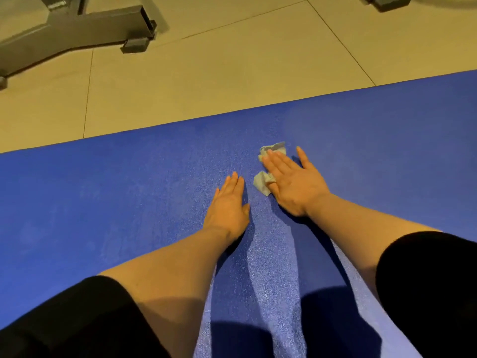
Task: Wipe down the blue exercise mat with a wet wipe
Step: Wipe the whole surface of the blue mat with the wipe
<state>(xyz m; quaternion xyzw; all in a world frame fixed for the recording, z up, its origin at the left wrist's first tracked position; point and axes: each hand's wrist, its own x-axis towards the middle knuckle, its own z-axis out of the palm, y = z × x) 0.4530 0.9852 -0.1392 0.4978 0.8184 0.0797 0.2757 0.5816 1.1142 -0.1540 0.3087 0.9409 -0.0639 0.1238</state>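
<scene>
- Right now the right hand [291,182] is pressing flat on the wet wipe [263,182], fingers straight and spread, nothing curled round it; the wipe is showing as 2 crumpled bits, 1 past the fingertips and 1 beside the thumb side of the palm.
- Because the wipe is being held only by downward pressure, it is likely bunching further or sliding out from under the palm on a fast stroke, leaving bare skin rubbing the mat.
- The left hand [228,206] is lying flat on the blue mat [103,202], fingers straight, holding nothing and bracing just beside the right.
- That brace is sitting on mat that may be damp, so it could be slipping under leaning weight.
- Beyond the mat's far edge, the tiled floor [206,73] and a grey metal frame [77,29] are lying well apart; a long reach could be tipping the person forward.
</scene>
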